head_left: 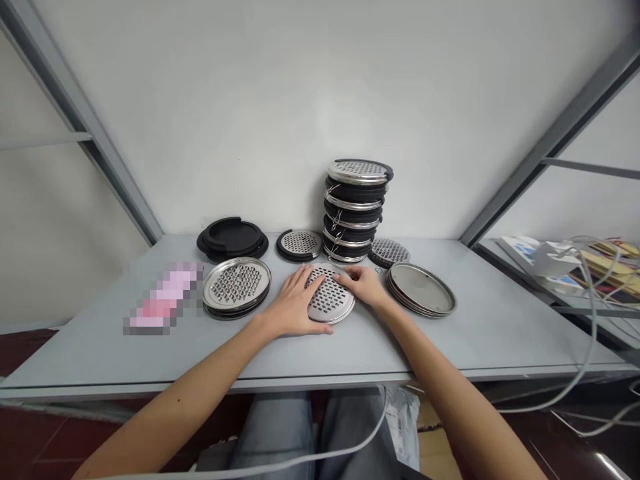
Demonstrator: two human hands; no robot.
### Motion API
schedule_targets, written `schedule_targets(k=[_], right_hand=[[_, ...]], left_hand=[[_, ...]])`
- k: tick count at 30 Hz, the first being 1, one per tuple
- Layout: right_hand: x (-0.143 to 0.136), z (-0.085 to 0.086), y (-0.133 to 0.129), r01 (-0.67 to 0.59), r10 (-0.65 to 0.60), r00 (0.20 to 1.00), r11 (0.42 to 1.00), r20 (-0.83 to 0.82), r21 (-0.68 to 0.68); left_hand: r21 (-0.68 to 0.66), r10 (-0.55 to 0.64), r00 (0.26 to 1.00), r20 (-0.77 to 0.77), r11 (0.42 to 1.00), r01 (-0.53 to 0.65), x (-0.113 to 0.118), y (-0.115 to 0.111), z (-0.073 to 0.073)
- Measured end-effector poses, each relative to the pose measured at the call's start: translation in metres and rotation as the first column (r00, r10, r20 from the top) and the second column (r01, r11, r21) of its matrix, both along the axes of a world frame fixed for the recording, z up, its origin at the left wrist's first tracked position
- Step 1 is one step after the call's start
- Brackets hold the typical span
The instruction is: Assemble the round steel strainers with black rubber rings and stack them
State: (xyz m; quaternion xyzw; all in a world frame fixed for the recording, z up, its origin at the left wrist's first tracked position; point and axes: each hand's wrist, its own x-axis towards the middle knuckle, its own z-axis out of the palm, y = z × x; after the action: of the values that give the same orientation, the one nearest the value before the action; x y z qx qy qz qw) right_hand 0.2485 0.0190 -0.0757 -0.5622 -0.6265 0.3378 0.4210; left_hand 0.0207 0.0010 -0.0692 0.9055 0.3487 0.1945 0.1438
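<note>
A round metal grater disc (pixel 329 293) with rows of oblong holes lies on the grey table in front of me. My left hand (pixel 299 303) grips its left side, the thumb along the near rim and the fingers over the top. On its right side my right hand (pixel 367 285) is closed on the rim, thumb on the upper face. To the left sits a stack of discs topped by a coarse-toothed grater (pixel 239 285). Plain round metal plates (pixel 425 288) are piled to the right. Whatever lies under the held disc is hidden.
Behind stands a tall stack of graters with black rims (pixel 356 212). Near it lie a black-rimmed grater (pixel 300 244), another perforated disc (pixel 390 251) and black round trays (pixel 233 237). A blurred pink item (pixel 167 300) is left; white cables (pixel 593 320) hang right.
</note>
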Motion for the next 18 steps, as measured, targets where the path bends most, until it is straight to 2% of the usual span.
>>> schedule_targets(k=[3,5,10,18], right_hand=[[0.0,-0.004,0.003,0.071,-0.081,0.981,0.996,0.177,0.062],[0.001,-0.007,0.005,0.085,-0.114,0.966,0.988,0.231,0.129],[0.002,-0.014,0.008,0.073,-0.118,0.95,0.984,0.289,0.163],[-0.004,-0.018,0.002,0.094,-0.181,0.908,0.967,0.377,0.237]], left_hand=[[-0.057,-0.005,1.0,-0.02,0.998,0.003,-0.001,0.001,0.0],[-0.09,-0.007,1.0,-0.027,0.996,0.004,-0.002,0.0,0.001],[-0.125,-0.015,1.0,-0.024,0.992,0.012,-0.002,0.0,0.002],[-0.063,-0.026,0.999,-0.044,0.998,0.023,0.0,0.002,-0.003]])
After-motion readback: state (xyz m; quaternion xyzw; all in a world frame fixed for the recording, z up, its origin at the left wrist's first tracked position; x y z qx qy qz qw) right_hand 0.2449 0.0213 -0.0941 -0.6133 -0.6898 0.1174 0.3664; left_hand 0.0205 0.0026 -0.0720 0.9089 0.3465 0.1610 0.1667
